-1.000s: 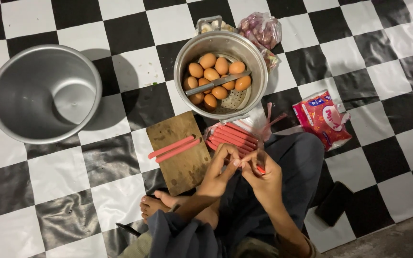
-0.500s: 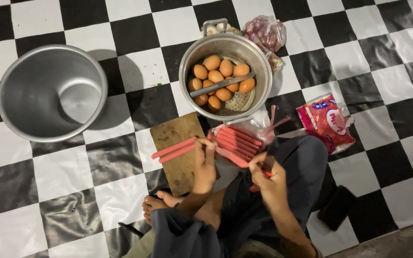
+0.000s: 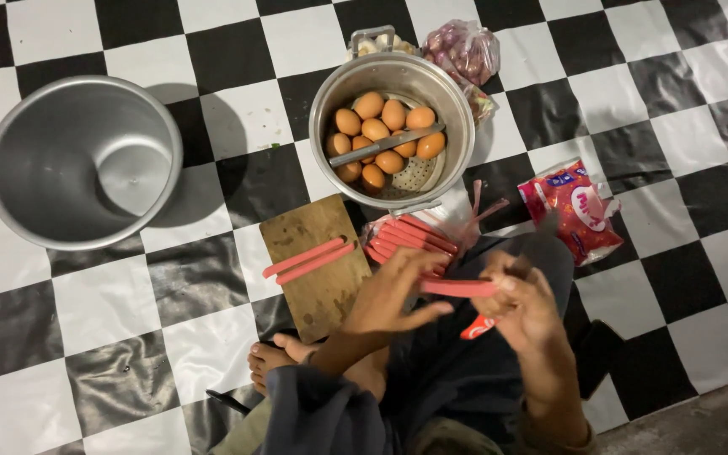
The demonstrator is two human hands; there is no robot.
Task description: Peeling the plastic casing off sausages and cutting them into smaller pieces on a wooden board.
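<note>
I sit on a checkered floor. My left hand (image 3: pixel 398 291) and my right hand (image 3: pixel 522 303) both hold one pink sausage (image 3: pixel 458 287) level between them, above my lap. Just beyond the hands lies a pile of several pink sausages (image 3: pixel 406 236) on clear plastic. Two more sausages (image 3: pixel 309 261) rest on a wooden cutting board (image 3: pixel 318 295) to the left of my left hand. A metal steamer pot (image 3: pixel 457 126) with several brown eggs (image 3: pixel 381 135) and a knife across it stands behind the pile.
An empty metal pot (image 3: pixel 10 168) stands at the far left. A red snack packet (image 3: pixel 573 206) lies at the right. Bags of shallots (image 3: pixel 465 46) sit behind the steamer pot. My bare foot (image 3: pixel 271 362) rests near the board.
My left hand left the sausage pile and came back toward my right hand; both now hold one sausage between them.
</note>
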